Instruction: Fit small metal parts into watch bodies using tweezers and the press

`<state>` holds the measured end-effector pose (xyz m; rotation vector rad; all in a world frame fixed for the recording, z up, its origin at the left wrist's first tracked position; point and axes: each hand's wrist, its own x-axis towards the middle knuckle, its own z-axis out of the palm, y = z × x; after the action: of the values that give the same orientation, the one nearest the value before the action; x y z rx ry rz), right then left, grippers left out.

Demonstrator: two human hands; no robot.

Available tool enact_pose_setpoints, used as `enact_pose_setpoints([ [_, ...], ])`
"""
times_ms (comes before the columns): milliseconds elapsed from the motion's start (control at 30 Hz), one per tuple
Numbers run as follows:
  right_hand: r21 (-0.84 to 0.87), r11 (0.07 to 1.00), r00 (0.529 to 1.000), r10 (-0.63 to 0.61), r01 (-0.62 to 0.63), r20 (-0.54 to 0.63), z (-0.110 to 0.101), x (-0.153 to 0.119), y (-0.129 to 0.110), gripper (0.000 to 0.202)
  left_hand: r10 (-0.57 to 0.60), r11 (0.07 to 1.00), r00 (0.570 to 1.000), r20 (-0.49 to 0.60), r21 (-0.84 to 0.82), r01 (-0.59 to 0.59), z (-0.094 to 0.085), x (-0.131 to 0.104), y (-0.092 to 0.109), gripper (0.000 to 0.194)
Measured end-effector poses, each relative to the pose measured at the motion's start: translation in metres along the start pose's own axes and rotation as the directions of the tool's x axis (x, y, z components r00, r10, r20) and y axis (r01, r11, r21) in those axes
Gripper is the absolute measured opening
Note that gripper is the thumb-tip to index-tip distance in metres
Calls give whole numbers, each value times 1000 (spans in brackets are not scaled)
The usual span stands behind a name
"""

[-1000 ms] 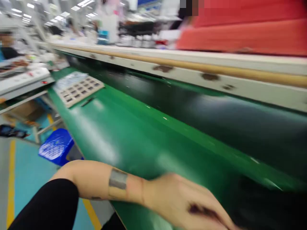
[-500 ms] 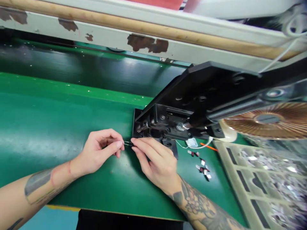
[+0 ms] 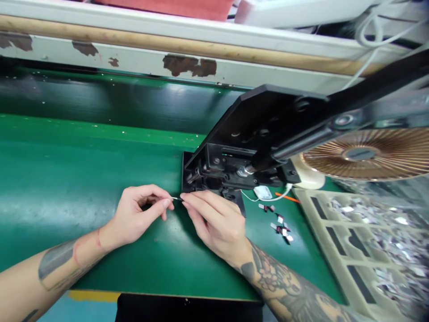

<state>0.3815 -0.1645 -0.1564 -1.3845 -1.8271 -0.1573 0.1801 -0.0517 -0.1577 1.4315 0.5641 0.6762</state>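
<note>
A small thin piece (image 3: 176, 198), pale at its left end and dark at its right, spans the gap between my hands. My left hand (image 3: 142, 214) pinches the pale end between thumb and forefinger. On the dark end, the fingertips of my right hand (image 3: 216, 221) are closed, hiding most of it. Both hands hover over the green bench top (image 3: 83, 179). Just behind my right hand stands a black hand press (image 3: 231, 165) with a long lever, its base partly covered by my fingers. What exactly the thin piece is, I cannot make out.
Several small red, black and silver parts (image 3: 283, 230) lie right of my right hand. A compartment tray (image 3: 303, 201) of small pieces sits farther right. Behind it are a gold-coloured fan (image 3: 360, 154), a white cable (image 3: 286, 192) and an orange stick (image 3: 288, 197).
The camera view has shifted slightly, so the press and tray appear farther left. Both hands keep their pinch; the piece between them has turned a little and looks narrower.
</note>
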Motion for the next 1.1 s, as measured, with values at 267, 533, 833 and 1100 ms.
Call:
enact_pose_setpoints([
  [267, -13, 1000, 1000, 3, -2, 26, 1, -1, 2, 29, -6, 1000, 1000, 1, -13, 6, 0, 1, -1, 18],
  [533, 14, 1000, 1000, 7, -8, 25, 3, 0, 3, 28, -14, 999, 1000, 20, -41, 14, -2, 1, -7, 14],
  [833, 61, 997, 999, 43, -41, -28, 0, 1, -1, 30, -27, 999, 999, 26, -43, 28, -1, 1, -2, 19],
  [1100, 15, 1000, 1000, 0, 0, 7, 2, 1, 2, 29, 2, 999, 1000, 11, -35, -2, -1, 2, -1, 20],
])
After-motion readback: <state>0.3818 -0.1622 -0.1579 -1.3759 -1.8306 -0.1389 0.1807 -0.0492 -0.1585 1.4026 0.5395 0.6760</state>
